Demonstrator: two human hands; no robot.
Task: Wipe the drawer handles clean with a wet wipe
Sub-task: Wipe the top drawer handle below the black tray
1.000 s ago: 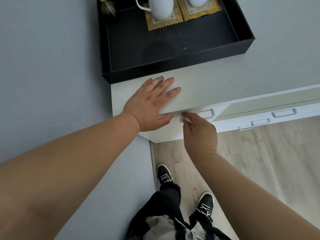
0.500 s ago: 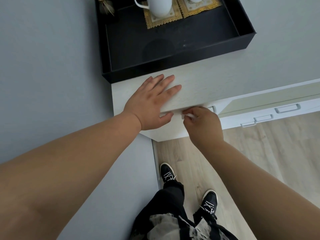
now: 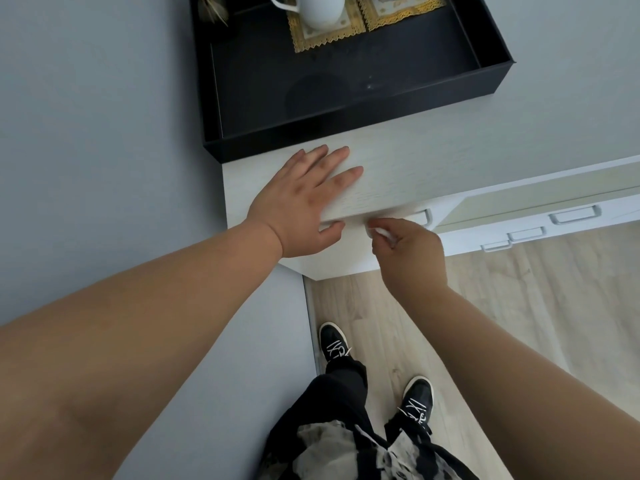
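The right hand [image 3: 408, 251], at centre frame, pinches a small white wet wipe [image 3: 382, 233] between thumb and curled fingers, just below the front edge of the cabinet top [image 3: 415, 168] and just left of the nearest drawer handle [image 3: 420, 216], whose rounded corner shows beside the knuckles; whether the wipe touches it cannot be told. The left hand [image 3: 304, 202], left of centre, lies flat on the cabinet top, fingers straight and spread, thumb hooked under the edge, holding nothing. The wipe is mostly hidden in the fingers; it looks soft, limp and very light, likely damp and a little slippery, so it should be bunched firmly and wrapped round each bar rather than dabbed. The handles look like stiff, smooth, pale metal or plastic loops with rounded corners, fixed to white drawer fronts; three more handles [image 3: 573, 214] run toward the right edge of the frame. The cabinet top is pale wood-grain laminate, matte and flat. At upper centre sits a black tray [image 3: 346, 133] with straight, thin walls, holding a glossy white jug [image 3: 320, 8] on a gold-edged mat [image 3: 329, 34]. Grey wall fills the left of the frame; pale plank floor [image 3: 519, 306] lies at lower right.
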